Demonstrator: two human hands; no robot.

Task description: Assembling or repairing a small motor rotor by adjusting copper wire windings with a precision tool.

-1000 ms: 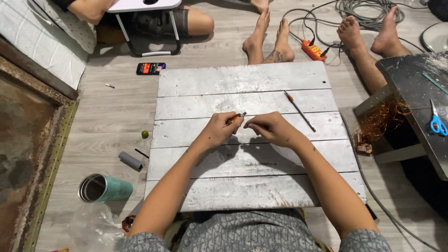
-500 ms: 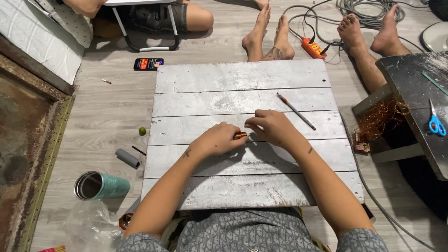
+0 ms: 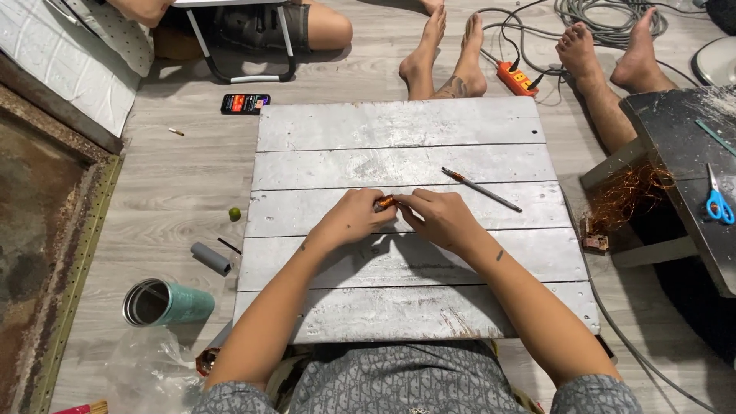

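Hands point(image 3: 399, 215) closer together now, orange piece point(image 3: 385, 202) between.

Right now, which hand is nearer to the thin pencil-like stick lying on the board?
Right. The right hand sits just below-left of the stick, not touching it. The left hand is farther left; both hands pinch a small orange piece.

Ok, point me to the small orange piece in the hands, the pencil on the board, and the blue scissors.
small orange piece point(image 3: 385, 202), head view, on its exposed middle between both hands.
pencil point(image 3: 481, 189), head view, mid-shaft.
blue scissors point(image 3: 718, 205), head view, on the handles.
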